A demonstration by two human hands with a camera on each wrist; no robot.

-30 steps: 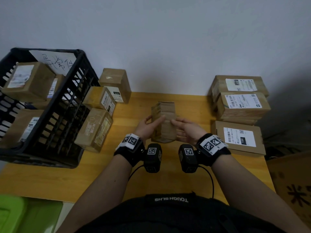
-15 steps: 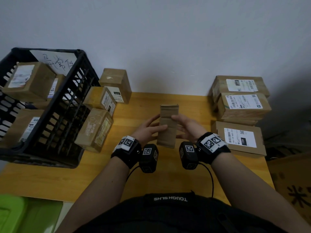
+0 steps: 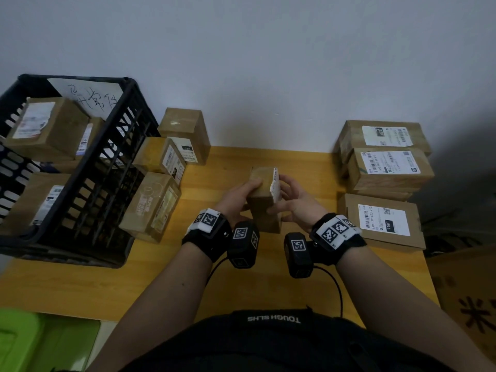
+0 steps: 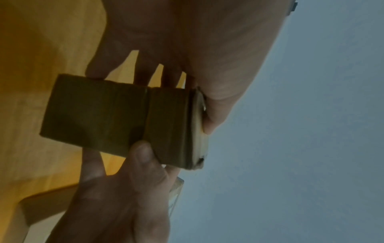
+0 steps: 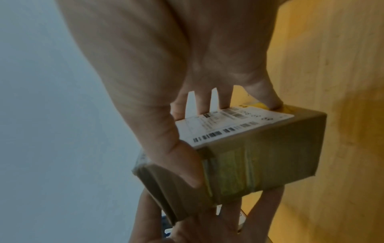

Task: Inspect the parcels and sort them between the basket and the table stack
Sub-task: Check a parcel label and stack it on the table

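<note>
I hold a small brown cardboard parcel (image 3: 264, 202) above the middle of the wooden table (image 3: 134, 285) with both hands. My left hand (image 3: 241, 193) grips its left side, and my right hand (image 3: 292, 201) grips the right side, where a white shipping label (image 3: 275, 183) shows edge-on. In the right wrist view the label (image 5: 228, 125) faces up under my fingers, and my thumb wraps the taped end of the parcel (image 5: 270, 156). In the left wrist view the parcel (image 4: 104, 115) is dark and plain. The black plastic basket (image 3: 80, 167) stands left. The table stack (image 3: 386, 167) of labelled parcels is right.
The basket holds several labelled parcels (image 3: 45, 130). Three loose parcels (image 3: 155, 205) lean beside it on the table. A flat labelled parcel (image 3: 383, 221) lies in front of the stack. A green bin (image 3: 26, 342) sits lower left, a cardboard carton (image 3: 469, 304) lower right.
I have turned the parcel in my hands: its plain brown face showed before, now the white label edge shows on its right side. My fingers have shifted around it.
</note>
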